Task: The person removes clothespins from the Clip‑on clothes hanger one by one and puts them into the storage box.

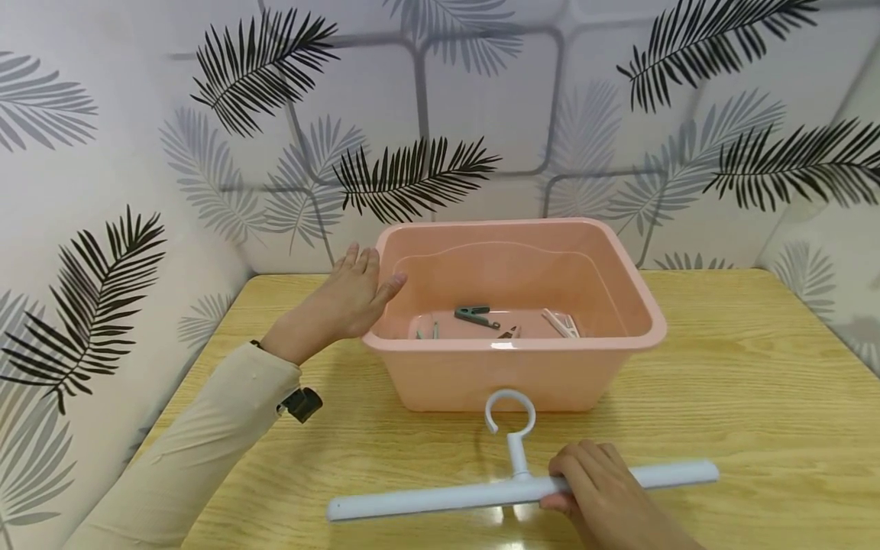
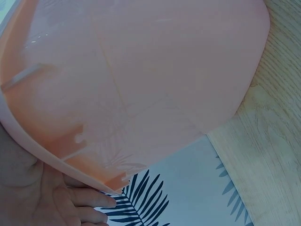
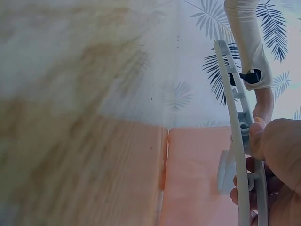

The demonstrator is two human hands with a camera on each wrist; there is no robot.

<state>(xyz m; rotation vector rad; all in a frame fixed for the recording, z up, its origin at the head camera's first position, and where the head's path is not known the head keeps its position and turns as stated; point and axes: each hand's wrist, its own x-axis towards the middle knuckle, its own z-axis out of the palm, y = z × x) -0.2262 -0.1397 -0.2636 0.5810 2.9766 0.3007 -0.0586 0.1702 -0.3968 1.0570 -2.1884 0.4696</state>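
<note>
A pale blue-grey clothes hanger (image 1: pixel 440 500), with its hook (image 1: pixel 509 412) pointing toward the basin, is held above the table in my right hand (image 1: pixel 601 489). The fingers curl around the bar to the right of the hook; the right wrist view shows the thumb pressing the hanger (image 3: pixel 237 127). My left hand (image 1: pixel 351 294) rests on the left rim of a pink plastic basin (image 1: pixel 516 374), fingers straight. From the left wrist view, that hand (image 2: pixel 51 197) lies against the outside of the rim, beneath the basin's side wall (image 2: pixel 164 61).
Inside the basin lie several clothespins, among them a dark green one (image 1: pixel 476 315) and a pale pink one (image 1: pixel 561 324); the front wall partly hides others. The wooden table (image 1: pixel 742 367) meets a leaf-patterned wall (image 1: pixel 495 99) behind the basin.
</note>
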